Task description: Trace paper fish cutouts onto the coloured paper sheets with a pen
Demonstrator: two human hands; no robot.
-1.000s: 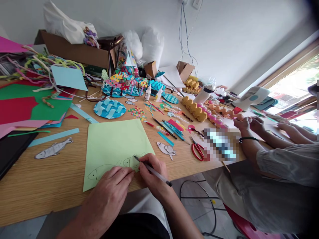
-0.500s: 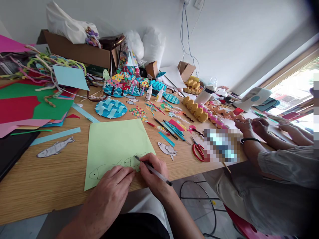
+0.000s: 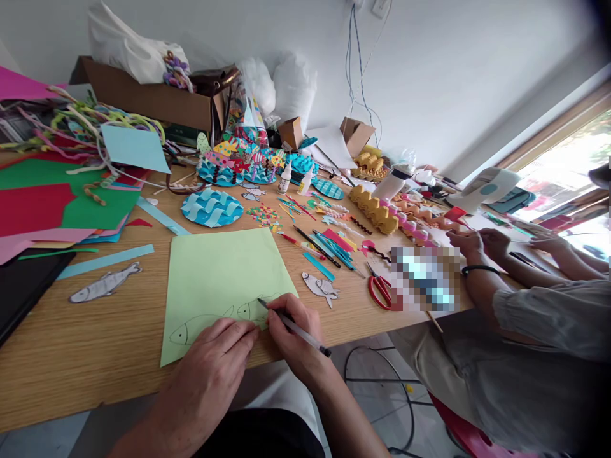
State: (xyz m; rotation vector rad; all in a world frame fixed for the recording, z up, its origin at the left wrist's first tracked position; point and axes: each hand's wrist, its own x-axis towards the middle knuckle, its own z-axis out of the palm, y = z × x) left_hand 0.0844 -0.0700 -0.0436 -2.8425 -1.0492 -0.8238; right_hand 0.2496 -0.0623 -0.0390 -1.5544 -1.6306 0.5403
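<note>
A light green sheet of paper (image 3: 222,267) lies near the table's front edge, with two fish outlined on it in dark line. My right hand (image 3: 294,331) is closed around a pen (image 3: 298,329) with a clear barrel. Its tip meets the paper at the right-hand fish drawing (image 3: 244,311). Flat across the sheet's lower edge rests my left hand (image 3: 219,356), fingers stretched out and holding nothing. It covers part of the left fish drawing (image 3: 180,333). Paper fish cutouts lie on both sides: one grey fish (image 3: 105,284) at left, and a joined pair (image 3: 321,287) at right.
Red-handled scissors (image 3: 379,289), blue paper strips (image 3: 337,248) and two glue bottles (image 3: 285,178) lie or stand beyond the sheet. A woven blue paper disc (image 3: 212,207) is behind it. Coloured paper (image 3: 105,203) is stacked at left. Another person's hands (image 3: 468,245) work at far right.
My hands and the pen stay in almost the same place on the paper. At far right, the other people's hands have shifted slightly.
</note>
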